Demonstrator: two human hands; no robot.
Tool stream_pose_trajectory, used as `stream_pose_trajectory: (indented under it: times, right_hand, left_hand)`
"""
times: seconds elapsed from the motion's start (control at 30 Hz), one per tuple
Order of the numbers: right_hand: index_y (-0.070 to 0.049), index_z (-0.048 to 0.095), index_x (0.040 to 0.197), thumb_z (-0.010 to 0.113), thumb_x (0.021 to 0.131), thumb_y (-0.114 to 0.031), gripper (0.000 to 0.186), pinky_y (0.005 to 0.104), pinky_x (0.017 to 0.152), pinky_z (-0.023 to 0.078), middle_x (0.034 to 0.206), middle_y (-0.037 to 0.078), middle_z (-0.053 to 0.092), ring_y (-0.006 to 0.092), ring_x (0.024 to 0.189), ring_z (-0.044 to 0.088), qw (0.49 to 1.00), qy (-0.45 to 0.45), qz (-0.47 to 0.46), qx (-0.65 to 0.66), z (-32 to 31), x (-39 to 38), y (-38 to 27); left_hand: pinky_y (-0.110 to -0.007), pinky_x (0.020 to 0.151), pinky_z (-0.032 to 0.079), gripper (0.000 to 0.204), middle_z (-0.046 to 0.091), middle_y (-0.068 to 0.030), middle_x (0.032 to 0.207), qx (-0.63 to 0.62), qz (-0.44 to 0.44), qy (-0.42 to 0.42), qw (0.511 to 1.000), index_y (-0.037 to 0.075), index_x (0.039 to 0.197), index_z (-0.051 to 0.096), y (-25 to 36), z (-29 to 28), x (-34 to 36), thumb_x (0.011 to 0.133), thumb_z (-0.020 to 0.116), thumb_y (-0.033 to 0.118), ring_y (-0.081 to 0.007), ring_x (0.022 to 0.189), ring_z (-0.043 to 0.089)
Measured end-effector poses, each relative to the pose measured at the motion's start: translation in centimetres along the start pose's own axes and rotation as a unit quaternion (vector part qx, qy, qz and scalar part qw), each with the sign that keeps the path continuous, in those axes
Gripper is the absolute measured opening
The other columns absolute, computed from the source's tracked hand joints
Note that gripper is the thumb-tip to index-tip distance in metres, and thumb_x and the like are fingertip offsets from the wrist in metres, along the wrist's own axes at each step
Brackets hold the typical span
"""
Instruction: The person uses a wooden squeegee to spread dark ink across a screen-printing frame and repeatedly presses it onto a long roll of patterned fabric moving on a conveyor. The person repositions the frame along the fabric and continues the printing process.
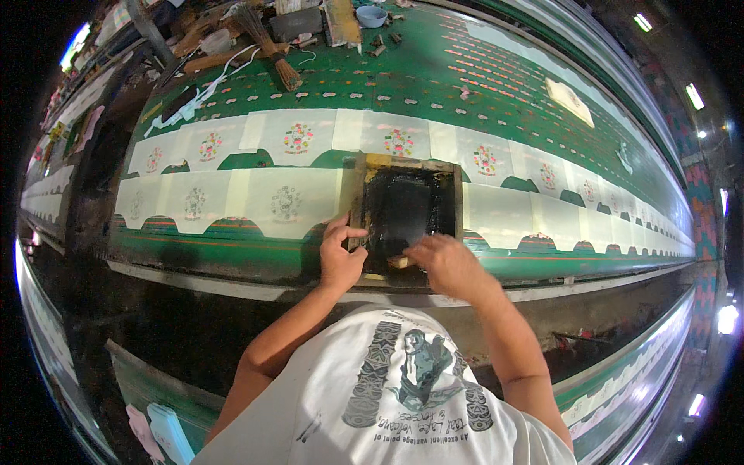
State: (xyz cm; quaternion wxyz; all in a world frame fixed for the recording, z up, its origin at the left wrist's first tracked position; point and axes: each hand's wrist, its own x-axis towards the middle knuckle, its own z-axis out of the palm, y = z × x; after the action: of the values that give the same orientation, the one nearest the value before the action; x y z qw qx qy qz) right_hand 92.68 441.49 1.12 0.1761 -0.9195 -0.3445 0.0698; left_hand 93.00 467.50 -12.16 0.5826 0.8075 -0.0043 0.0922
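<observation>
A wooden screen frame (404,208), black with ink inside, lies on the long green table (465,85), over the near row of white fabric pieces (256,198). The left hand (341,252) grips the frame's near-left corner, thumb and fingers closed on the wood. The right hand (448,263) is closed on a squeegee (398,261) at the frame's near edge; only the tool's pale tip shows. Printed pieces lie to the left, and a broom (271,46) lies far left.
</observation>
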Motion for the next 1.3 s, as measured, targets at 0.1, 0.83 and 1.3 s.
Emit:
stream_pose_trajectory:
  times: [0.1,0.83,1.3]
  right_hand:
    - [-0.007,0.078,0.127,0.071,0.083,-0.001,0.045,0.0514,0.102,0.060,0.116,0.017,0.076,0.0405,0.116,0.073,0.999,-0.019,0.005,0.040,-1.5,3.3,3.3]
    - [-0.014,0.076,0.138,0.069,0.086,0.001,0.055,0.0552,0.106,0.055,0.125,0.015,0.074,0.0413,0.118,0.069,0.993,0.037,0.110,-0.023,1.9,3.9,1.3]
    - [-0.011,0.078,0.138,0.085,0.083,-0.010,0.055,0.0508,0.111,0.053,0.135,0.009,0.072,0.0362,0.128,0.064,0.986,0.094,0.129,0.049,4.5,-3.6,-5.0]
  left_hand:
    - [-0.050,0.123,0.045,0.043,0.067,-0.0234,0.148,0.062,0.054,-0.020,0.996,0.003,0.131,0.077,0.2,-0.9,0.4,0.088,0.080,0.003,-0.0402,0.143,0.060]
    - [-0.058,0.111,0.046,0.040,0.067,-0.0218,0.137,0.249,0.169,-0.094,0.949,0.002,0.132,0.078,2.5,-3.3,2.8,0.094,0.077,0.015,-0.0446,0.132,0.059]
    - [-0.049,0.126,0.044,0.055,0.065,-0.0247,0.153,0.034,0.044,-0.018,0.998,0.008,0.129,0.081,-0.3,-0.1,0.6,0.076,0.078,-0.009,-0.0416,0.145,0.060]
